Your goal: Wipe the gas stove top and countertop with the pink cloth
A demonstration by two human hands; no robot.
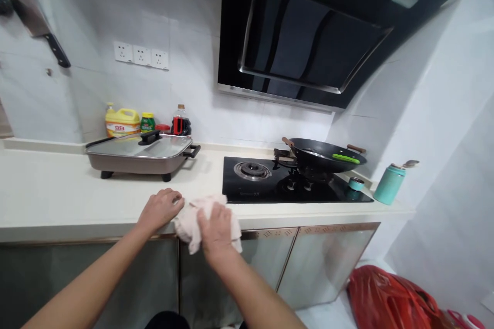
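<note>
A pale pink cloth (190, 226) lies bunched over the front edge of the white countertop (57, 190). My right hand (216, 226) presses on it from above, fingers gripping its folds, with part of the cloth hanging down past the edge. Just left of the cloth, my left hand (162, 208) rests on the counter, its fingers loosely bent and holding nothing visible. Ahead of my left hand stands a rectangular electric pan (135, 163) under a glass lid with a black knob. The black gas hob (247, 193) begins right behind the cloth.
A black wok (328, 162) with a green-handled utensil sits on the hob's right burner. To its right are a small jar (355, 183) and a turquoise container (389, 185). Bottles, including a yellow jug (122, 121), line the wall. A red bag (389, 298) lies low right; a range hood (309, 36) overhangs.
</note>
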